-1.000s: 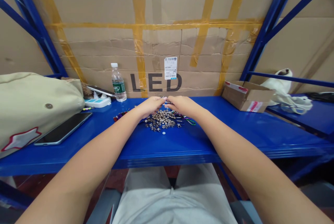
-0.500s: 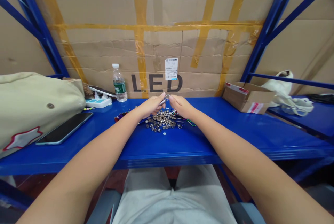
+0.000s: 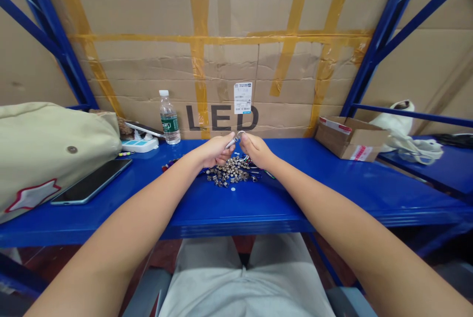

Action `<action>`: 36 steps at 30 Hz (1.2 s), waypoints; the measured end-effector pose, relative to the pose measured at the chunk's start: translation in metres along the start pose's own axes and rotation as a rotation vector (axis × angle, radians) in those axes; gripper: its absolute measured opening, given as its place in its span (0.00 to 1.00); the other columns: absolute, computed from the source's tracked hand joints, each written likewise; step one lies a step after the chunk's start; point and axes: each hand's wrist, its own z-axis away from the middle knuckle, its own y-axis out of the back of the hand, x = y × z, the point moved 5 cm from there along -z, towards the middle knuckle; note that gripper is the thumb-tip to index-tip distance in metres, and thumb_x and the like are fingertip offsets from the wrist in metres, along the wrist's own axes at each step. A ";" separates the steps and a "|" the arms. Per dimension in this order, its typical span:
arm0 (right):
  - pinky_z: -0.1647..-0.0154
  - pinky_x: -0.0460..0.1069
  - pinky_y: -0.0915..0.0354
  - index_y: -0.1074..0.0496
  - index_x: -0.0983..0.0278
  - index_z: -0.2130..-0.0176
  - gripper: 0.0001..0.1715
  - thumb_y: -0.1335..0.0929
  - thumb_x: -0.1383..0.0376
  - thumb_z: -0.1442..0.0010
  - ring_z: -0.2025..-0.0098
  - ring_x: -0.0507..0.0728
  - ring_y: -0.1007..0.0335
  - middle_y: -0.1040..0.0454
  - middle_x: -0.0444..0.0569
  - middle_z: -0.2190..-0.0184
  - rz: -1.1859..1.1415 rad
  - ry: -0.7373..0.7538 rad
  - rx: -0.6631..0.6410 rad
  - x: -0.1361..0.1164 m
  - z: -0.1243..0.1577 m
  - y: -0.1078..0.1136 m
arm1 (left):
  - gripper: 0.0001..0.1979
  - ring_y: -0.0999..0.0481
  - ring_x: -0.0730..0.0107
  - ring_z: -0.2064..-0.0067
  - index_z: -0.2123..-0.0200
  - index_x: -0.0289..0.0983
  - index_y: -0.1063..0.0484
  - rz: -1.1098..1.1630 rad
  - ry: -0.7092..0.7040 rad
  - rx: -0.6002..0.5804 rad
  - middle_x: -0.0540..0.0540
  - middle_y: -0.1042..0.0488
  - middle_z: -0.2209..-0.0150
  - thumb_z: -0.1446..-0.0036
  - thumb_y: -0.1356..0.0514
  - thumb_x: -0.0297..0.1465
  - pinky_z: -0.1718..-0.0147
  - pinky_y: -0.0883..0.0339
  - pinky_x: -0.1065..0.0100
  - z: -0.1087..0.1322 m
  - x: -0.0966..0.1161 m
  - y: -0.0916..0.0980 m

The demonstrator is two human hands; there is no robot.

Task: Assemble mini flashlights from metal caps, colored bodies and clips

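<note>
1. Above the blue bench [image 3: 332, 198], the left hand [image 3: 215, 152] holds tight to a small silver tube [image 3: 229, 143].
2. The right hand [image 3: 256, 152] pinches a metal ring [image 3: 241, 134], which has come up a little.
3. Both hang just above a pile of silver parts [image 3: 229, 171].

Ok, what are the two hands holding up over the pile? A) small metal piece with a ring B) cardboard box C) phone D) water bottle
A: the small metal piece with a ring is held between the left hand and the right hand, above the pile of metal parts.
</note>
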 end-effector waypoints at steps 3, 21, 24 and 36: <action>0.70 0.47 0.43 0.45 0.61 0.73 0.31 0.53 0.41 0.38 0.74 0.52 0.45 0.41 0.43 0.78 -0.022 -0.020 -0.020 0.002 0.000 -0.001 | 0.28 0.59 0.82 0.85 0.81 0.36 0.44 0.006 0.022 -0.027 0.56 0.56 0.86 0.38 0.55 0.50 0.85 0.66 0.76 0.002 -0.002 -0.004; 0.74 0.48 0.44 0.44 0.61 0.73 0.34 0.52 0.37 0.41 0.77 0.51 0.47 0.43 0.42 0.81 -0.097 -0.024 -0.050 0.002 0.002 -0.004 | 0.27 0.58 0.83 0.86 0.82 0.36 0.42 0.108 0.082 -0.112 0.57 0.56 0.85 0.38 0.53 0.49 0.86 0.66 0.77 0.001 -0.006 -0.003; 0.74 0.47 0.44 0.44 0.61 0.73 0.34 0.53 0.37 0.41 0.77 0.51 0.47 0.43 0.42 0.80 -0.064 -0.031 -0.066 0.002 0.002 -0.005 | 0.27 0.58 0.83 0.86 0.82 0.35 0.42 0.120 0.099 -0.119 0.57 0.56 0.86 0.38 0.53 0.49 0.86 0.66 0.78 0.000 -0.007 -0.004; 0.68 0.47 0.43 0.34 0.64 0.69 0.38 0.54 0.42 0.37 0.71 0.52 0.41 0.35 0.46 0.75 0.035 0.100 -0.109 -0.004 0.003 -0.004 | 0.28 0.59 0.83 0.86 0.83 0.35 0.44 0.125 0.128 -0.150 0.56 0.56 0.87 0.36 0.56 0.47 0.88 0.63 0.80 0.000 -0.010 -0.005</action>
